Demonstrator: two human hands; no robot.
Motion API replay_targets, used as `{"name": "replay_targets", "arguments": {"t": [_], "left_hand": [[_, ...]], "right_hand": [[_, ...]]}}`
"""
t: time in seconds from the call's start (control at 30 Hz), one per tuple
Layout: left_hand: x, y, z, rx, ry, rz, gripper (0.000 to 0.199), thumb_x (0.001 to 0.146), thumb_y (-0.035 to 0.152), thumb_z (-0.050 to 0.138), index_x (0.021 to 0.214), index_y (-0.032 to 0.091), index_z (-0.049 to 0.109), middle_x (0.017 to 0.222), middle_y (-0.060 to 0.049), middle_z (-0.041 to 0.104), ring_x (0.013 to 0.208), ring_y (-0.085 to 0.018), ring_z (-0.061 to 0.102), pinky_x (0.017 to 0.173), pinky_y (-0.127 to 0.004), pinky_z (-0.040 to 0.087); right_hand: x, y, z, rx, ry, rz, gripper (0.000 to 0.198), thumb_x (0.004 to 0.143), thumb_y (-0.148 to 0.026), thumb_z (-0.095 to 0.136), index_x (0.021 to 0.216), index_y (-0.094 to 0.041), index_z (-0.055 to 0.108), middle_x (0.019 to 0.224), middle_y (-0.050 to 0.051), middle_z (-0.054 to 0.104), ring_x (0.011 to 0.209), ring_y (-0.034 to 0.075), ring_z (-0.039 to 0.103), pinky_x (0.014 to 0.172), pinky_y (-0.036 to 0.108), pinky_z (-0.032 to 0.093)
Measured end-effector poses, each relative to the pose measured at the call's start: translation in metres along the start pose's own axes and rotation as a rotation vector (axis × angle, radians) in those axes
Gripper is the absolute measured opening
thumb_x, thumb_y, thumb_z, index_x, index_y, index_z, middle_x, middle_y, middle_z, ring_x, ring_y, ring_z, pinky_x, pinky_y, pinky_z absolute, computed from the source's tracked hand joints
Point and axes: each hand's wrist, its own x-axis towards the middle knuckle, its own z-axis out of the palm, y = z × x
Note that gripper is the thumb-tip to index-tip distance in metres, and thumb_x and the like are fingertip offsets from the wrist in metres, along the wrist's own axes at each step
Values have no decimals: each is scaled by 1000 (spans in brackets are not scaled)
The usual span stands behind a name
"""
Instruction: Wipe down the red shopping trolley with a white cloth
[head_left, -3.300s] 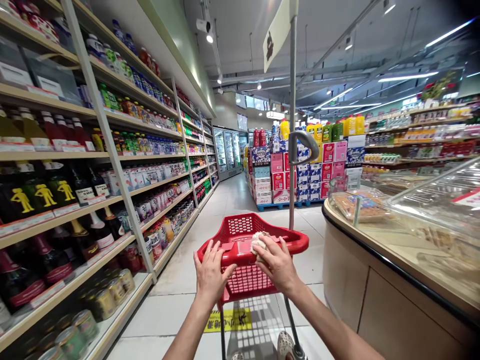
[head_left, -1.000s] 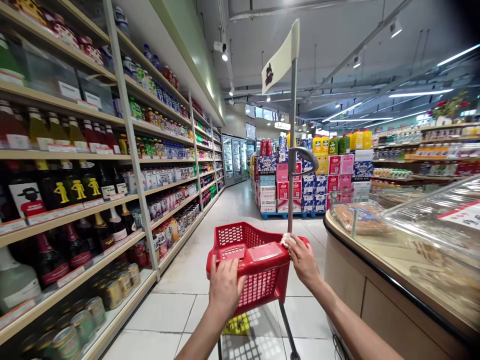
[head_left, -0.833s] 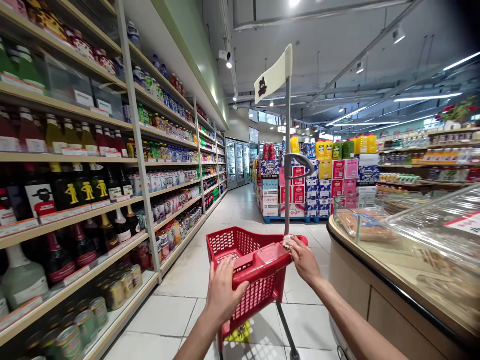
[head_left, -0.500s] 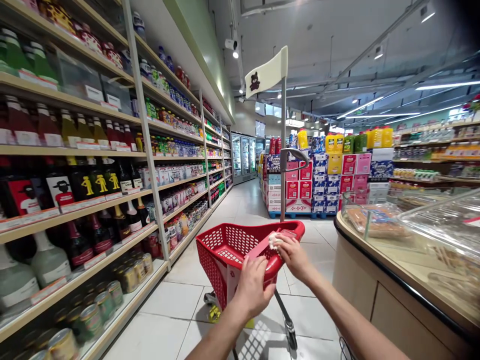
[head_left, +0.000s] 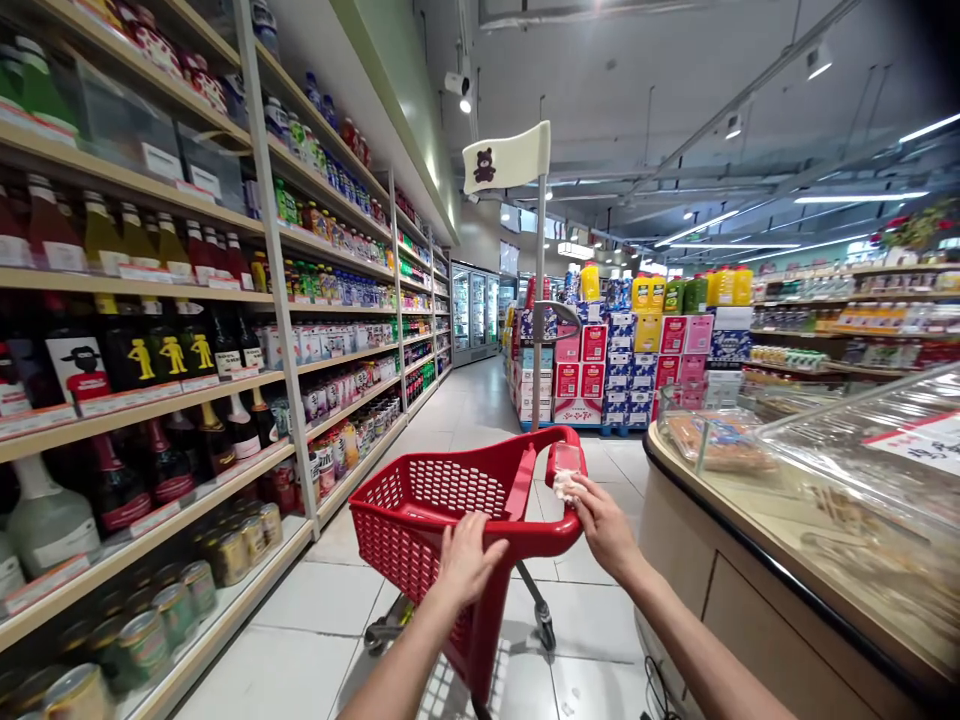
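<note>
A red plastic shopping cart [head_left: 431, 470] stands in front of me, its basket walls perforated. My left hand [head_left: 469, 555] grips the cart's near rim, fingers over the top edge and thumb pointing right. My right hand [head_left: 600, 515] is at the right end of the red handle. Pinched in its fingers is a crumpled white wad [head_left: 568, 486], tissue or cloth, pressed near the handle's rectangular panel. A pole with a cream bear flag [head_left: 507, 160] rises beyond the cart's handle.
Drink shelves [head_left: 289, 350] line the left side of the aisle. A rounded display counter [head_left: 682, 500] with clear covers stands close on the right. Ahead are stacked drink cartons [head_left: 581, 375] and glass-door coolers [head_left: 474, 305]. Dark cables [head_left: 657, 690] lie by the counter.
The cart has swung round, so its handle side faces me more squarely. My left hand has shifted left along the rim. My right hand keeps the white wad at the handle.
</note>
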Motion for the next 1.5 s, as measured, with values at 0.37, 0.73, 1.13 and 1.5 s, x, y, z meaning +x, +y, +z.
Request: {"name": "replay_targets", "arguments": {"t": [0.37,0.73,1.13,1.5], "left_hand": [[4,-20,31,100,-26,-117,57,80,34,33,133,16,25,141,-6,26,130,-20,17,106,-45,13],[15,-14,62,87,-49,-109,73,66,21,40,135,18,18,144,-1,15,132,-19,4,106,-48,6],[12,-24,64,242,-19,-4,78,67,24,40,137,12,7,145,-4,4,132,-20,-2,106,-47,7],[5,-49,44,261,-52,-146,75,67,24,39,136,10,12,144,-7,9,132,-21,5,105,-48,7]], "right_hand": [[-18,8,-2,-364,10,-148,32,86,-25,31,96,-21,62,116,9,55,110,23,48,91,45,35],[-10,24,34,-560,26,-209,32,83,-13,35,96,-21,63,114,8,57,109,21,47,94,41,29],[-16,21,35,-545,59,-182,31,84,-15,35,102,-21,60,119,9,54,114,24,44,97,47,26],[-25,23,23,-546,129,-168,33,85,-14,34,104,-19,60,121,9,53,116,23,42,97,45,27]]}}
